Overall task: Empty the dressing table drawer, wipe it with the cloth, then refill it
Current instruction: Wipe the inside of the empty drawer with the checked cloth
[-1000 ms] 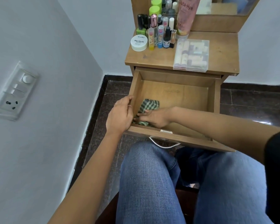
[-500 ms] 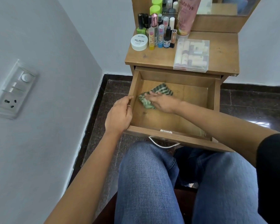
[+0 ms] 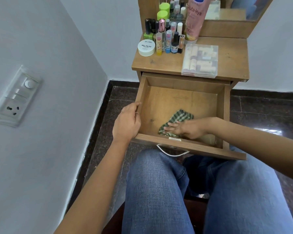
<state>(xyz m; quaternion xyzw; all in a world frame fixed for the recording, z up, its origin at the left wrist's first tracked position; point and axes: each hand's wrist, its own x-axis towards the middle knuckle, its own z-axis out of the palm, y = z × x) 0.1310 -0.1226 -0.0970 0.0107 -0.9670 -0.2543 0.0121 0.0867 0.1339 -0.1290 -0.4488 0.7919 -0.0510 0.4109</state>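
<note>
We sit at the wooden worktop (image 3: 230,59) over dark stone floor (image 3: 260,105); the pulled-out wooden drawer (image 3: 181,102) runs toward us. Our right hand (image 3: 187,128) lies flat, fingers spread, on the green checked cloth (image 3: 179,116) (near the front); our left hand (image 3: 127,121) clasps the drawer's left wall.

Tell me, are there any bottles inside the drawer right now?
No, the drawer holds only the checked cloth under the right hand; the bottles stand on the tabletop.

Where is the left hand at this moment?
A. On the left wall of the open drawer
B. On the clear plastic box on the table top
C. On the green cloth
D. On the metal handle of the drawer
A: the left hand grips the left wall of the drawer, while the right hand presses the cloth.
</note>
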